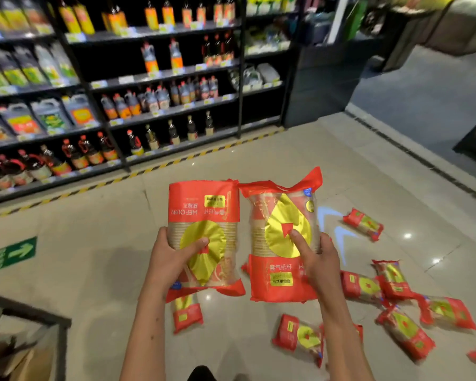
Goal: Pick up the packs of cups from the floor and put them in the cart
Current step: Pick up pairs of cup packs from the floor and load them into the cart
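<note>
I hold two red-and-gold packs of paper cups side by side above the floor. My left hand (173,257) grips the left pack (204,215), thumb across its gold circle. My right hand (318,259) grips the right pack (282,224), thumb pressed on its gold patch. Several more packs lie on the tiled floor below and to the right, among them a far pack (363,224), a near pack (298,335) and a small-looking pack (187,312) under my left forearm. The cart's dark frame (28,314) shows at the bottom left corner.
Black store shelves (160,75) stocked with bottles and oil jugs run along the left and back, edged by yellow-black floor tape (160,167). A green arrow sticker (10,254) marks the floor at left. A dark doorway area lies at the far right.
</note>
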The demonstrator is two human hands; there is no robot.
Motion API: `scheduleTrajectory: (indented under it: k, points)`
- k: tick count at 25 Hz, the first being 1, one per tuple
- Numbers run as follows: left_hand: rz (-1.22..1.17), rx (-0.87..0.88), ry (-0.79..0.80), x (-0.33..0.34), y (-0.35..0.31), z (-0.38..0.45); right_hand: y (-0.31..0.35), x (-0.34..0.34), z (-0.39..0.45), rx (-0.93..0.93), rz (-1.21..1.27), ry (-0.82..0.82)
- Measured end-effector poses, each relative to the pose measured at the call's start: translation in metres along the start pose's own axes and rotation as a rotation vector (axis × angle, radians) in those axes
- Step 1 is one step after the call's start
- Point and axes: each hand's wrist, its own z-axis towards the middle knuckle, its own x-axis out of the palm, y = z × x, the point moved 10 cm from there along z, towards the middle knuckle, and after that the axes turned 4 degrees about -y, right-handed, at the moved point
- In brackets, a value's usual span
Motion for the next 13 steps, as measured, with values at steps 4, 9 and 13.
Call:
scheduleTrajectory:
  k: [4,9,13]
  points:
    - [0.011,0.104,0.187,0.043,-0.054,0.005,0.019,-0.049,-0.006,0.019,0.058,-0.205]
    - [0.034,0.196,0.457,0.113,-0.091,-0.002,0.016,-0.108,-0.058,0.057,0.108,-0.469]
    - [0.054,0.249,0.714,0.172,-0.091,-0.043,-0.004,-0.162,-0.147,0.119,0.105,-0.76]
